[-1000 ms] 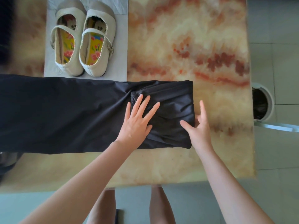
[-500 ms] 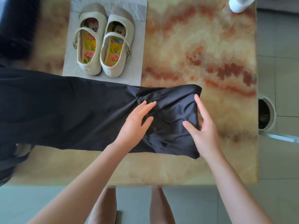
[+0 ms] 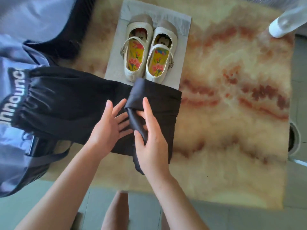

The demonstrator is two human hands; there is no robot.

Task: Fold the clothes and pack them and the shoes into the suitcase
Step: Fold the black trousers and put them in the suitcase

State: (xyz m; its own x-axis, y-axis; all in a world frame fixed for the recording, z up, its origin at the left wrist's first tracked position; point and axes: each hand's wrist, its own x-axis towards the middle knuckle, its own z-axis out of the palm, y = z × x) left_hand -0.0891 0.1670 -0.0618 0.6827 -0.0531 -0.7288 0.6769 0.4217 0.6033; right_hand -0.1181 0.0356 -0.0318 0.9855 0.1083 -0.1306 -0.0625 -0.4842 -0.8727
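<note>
Right hand (image 3: 149, 140) had its fingers curled round the turned-over leg end of the black trousers (image 3: 66, 103), I'd guess to carry the fold across. Left hand (image 3: 108, 128) lay flat beside it, fingers spread, probably pinning the cloth. Trousers stretched across the counter (image 3: 232, 113), waistband end over the blue-grey bag (image 3: 15, 52). Shoes (image 3: 146, 52) sat on a grey sheet (image 3: 182, 24) just behind.
</note>
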